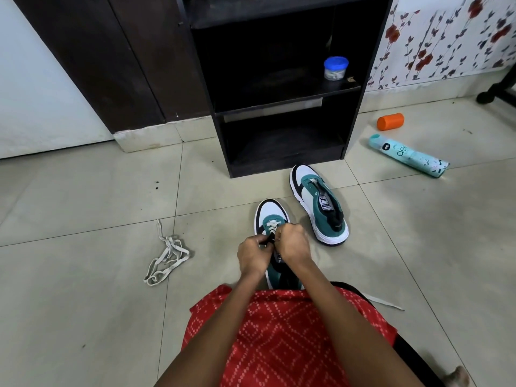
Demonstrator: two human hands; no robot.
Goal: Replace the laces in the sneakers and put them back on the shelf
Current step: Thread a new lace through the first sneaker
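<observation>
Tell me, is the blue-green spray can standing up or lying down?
Lying down. The spray can rests on its side on the floor tiles, right of the shelf.

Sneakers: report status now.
Both hands, left hand and right hand, threading lace on near sneaker. Far sneaker unlaced. Shelf front unobstructed.
</observation>
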